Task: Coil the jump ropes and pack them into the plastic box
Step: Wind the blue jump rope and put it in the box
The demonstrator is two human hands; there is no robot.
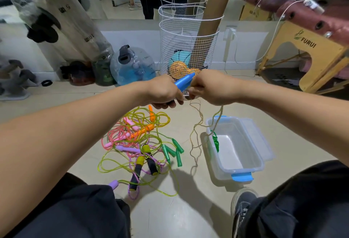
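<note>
My left hand (164, 92) grips the blue handles (184, 82) of a jump rope, held up in front of me. My right hand (209, 88) pinches that rope's tan cord (196, 124) right beside the handles; the cord hangs in loose loops to the floor next to the box. The clear plastic box (262, 164) with blue latches stands open on the floor at the right, with a green coiled rope (215, 142) inside at its far left end. A tangled pile of ropes (139, 143) with pink, orange, green, purple and black handles lies on the floor at centre.
A white wire basket (188, 35) with cardboard tubes and balls stands behind my hands. A large water jug (134, 65) and punching bags are at the back left, a wooden massage table (309, 52) at the right. My knees and one shoe (242, 201) frame the floor below.
</note>
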